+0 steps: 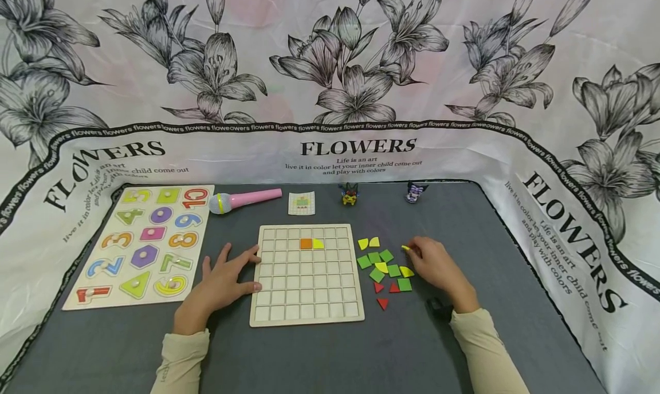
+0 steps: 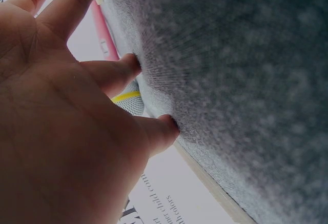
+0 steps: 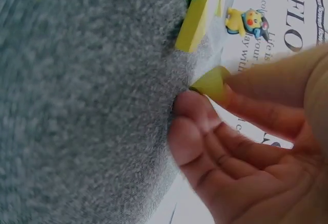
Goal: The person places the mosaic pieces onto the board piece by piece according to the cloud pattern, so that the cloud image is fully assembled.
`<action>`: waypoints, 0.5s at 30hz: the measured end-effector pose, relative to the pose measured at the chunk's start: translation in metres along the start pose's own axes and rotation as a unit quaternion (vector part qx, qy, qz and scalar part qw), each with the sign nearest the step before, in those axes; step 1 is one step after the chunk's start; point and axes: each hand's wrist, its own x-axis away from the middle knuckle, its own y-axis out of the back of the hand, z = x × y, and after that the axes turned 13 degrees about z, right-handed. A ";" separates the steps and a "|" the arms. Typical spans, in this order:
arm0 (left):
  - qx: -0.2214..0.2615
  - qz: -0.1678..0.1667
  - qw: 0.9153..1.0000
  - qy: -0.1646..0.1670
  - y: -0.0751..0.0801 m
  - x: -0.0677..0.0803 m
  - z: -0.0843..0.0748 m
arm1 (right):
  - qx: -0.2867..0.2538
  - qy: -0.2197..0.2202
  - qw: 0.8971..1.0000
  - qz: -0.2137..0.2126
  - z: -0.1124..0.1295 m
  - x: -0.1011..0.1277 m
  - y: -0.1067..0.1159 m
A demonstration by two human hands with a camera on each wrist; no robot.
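- The right hand (image 1: 435,265) had its grip closed in a pinch on a yellow piece (image 3: 210,83), just above the surface (image 1: 309,359) and at the right edge of the loose pieces.
- The piece was small and thick with a curved side, so a light fingertip hold, low on its edges, probably suited it best; squeezing the curve risked popping it loose.
- The left hand (image 1: 222,285) had its fingers spread apart, gripping nothing, with a fingertip and the thumb at the board's (image 1: 306,282) left edge. That seemed a good brace: steady sideways contact, without pushing hard enough to slide the board.
- On the board, an orange square (image 1: 306,243) and a yellow quarter (image 1: 317,243) sat side by side in the second row from the far edge. Lowering a piece from straight above looked safer than sliding it in past these two.
- The curved side's direction needed settling before the piece met a cell, and the card (image 1: 301,203) beyond the board was worth a glance; its pattern was too small to read surely.
- Green squares (image 1: 376,275) and red triangles (image 1: 382,303) lay between hand and board, so the wrist needed lifting over them.
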 end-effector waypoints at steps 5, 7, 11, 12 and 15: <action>0.001 0.002 1.000 0.000 0.001 0.000 -0.001 | 0.007 0.010 1.000 -0.025 0.001 -0.002 -0.002; 0.002 0.003 1.000 0.002 0.001 0.000 -0.001 | 0.001 0.005 1.000 -0.018 0.001 -0.002 -0.002; 0.003 0.005 1.000 0.007 0.001 0.000 0.000 | -0.011 -0.001 1.000 -0.006 0.001 -0.002 -0.001; 0.003 0.005 1.000 0.008 0.001 0.000 0.000 | -0.014 -0.001 1.000 -0.005 0.002 -0.003 -0.001; 0.003 0.006 1.000 0.009 0.001 0.000 0.000 | -0.029 0.003 1.000 0.000 0.005 -0.004 0.000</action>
